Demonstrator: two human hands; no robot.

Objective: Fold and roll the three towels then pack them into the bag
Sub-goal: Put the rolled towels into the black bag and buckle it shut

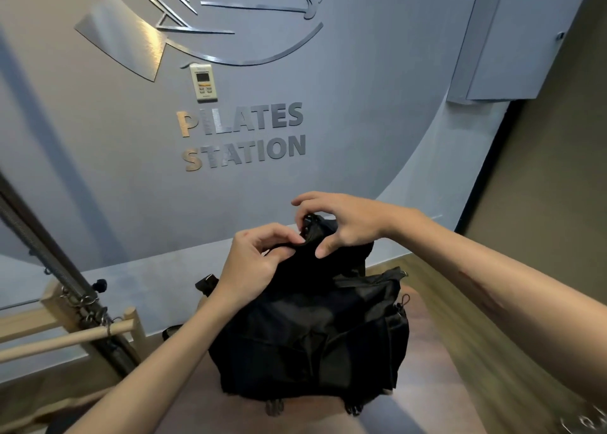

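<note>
Both forearms reach in from the near corners and meet over a black bag [308,328] that stands upright in the middle of the view, its body bulging toward the camera and its top on the far side. At that far top edge, the left hand [253,269] has its fingers [279,236] curled and pinching a fold of the black fabric, while the right hand [348,223] comes in from the right with its thumb and curled fingers closed on a small dark fitting, perhaps a buckle or a drawstring lock, just beside the left hand's grip. The two hands are almost touching, both right on the mouth of the bag, so neither is clearly nearer; the opening lies directly under and between the fingertips, running roughly left to right. Whatever comes next, in my judgement, turns on that top edge being drawn shut or pulled wide. No towels are visible anywhere, so they may be inside, but the black cloth hides the interior and I cannot tell. What the bag stands on is hard to make out; a counter or the floor could lie beneath it. Clips at the near bottom edge are blurred. A wooden frame [82,335] stands at near left against a wall with lettering [243,137].
</note>
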